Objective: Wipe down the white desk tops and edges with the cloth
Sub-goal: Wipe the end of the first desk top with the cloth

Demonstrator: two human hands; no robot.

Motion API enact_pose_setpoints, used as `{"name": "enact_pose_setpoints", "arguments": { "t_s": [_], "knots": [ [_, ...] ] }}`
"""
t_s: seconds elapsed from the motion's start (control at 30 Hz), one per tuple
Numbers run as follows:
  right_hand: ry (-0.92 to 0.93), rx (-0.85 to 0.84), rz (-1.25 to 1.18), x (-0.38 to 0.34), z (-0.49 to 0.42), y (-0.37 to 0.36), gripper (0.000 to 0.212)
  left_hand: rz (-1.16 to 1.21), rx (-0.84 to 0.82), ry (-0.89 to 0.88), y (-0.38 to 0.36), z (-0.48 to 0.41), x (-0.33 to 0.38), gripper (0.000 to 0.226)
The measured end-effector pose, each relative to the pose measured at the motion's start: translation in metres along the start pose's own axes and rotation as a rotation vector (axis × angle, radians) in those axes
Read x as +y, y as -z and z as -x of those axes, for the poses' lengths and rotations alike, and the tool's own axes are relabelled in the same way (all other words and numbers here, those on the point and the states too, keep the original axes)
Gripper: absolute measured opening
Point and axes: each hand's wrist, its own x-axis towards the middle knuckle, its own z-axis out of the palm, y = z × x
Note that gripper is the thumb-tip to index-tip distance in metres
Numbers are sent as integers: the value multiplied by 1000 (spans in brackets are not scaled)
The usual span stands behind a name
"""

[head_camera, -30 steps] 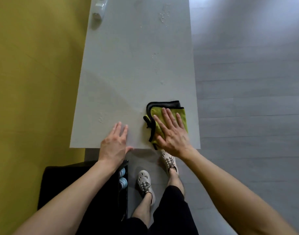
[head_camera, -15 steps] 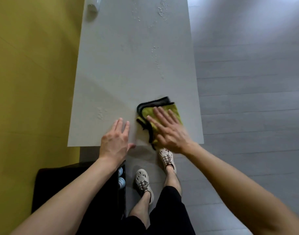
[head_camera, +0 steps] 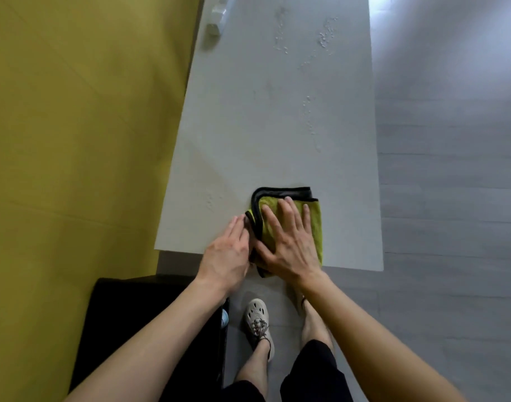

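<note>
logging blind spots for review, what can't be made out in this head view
Head view.
White object at the far left of the desk: cut by the top edge, kind unclear.
Middle of the cloth: covered by the right hand.
Thumb of the left hand: hidden under it, cloth contact unclear.

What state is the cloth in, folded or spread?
Folded. The cloth shows stacked black-trimmed edges at its far corner, pressed under the flat right hand.

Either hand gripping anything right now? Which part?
Nothing is gripped. The right hand presses flat on the middle of the green cloth, fingers straight; the left hand lies open on the desk top at the cloth's black-trimmed left edge.
</note>
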Motion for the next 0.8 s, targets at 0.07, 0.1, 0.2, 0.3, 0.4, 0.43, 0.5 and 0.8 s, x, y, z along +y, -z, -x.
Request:
{"name": "enact_pose_setpoints", "arguments": {
  "t_s": [0.07,0.1,0.2,0.3,0.4,0.43,0.5,0.8],
  "knots": [
    [-30,-59,49,-9,-8,-2,94,23,20,39,2,5,-19,95],
    [-25,-65,51,-11,-7,-5,94,16,55,91,3,7,-31,102],
    [29,-59,30,26,1,-1,87,37,42,352,7,0,-79,131],
    [-209,-34,48,86,1,13,82,87,-145,575,10,-8,-124,162],
    [-520,-12,58,79,-10,14,88,230,-252,581,-1,-10,-142,166],
    [-550,10,59,58,-18,10,89,247,-245,573,-5,-10,-144,165],
    [-430,30,58,-5,-39,-1,91,262,-225,570,-14,-10,-148,164],
    [289,-95,19,-71,-77,-17,79,368,-191,498,-26,-5,-151,152]
  ]
}}
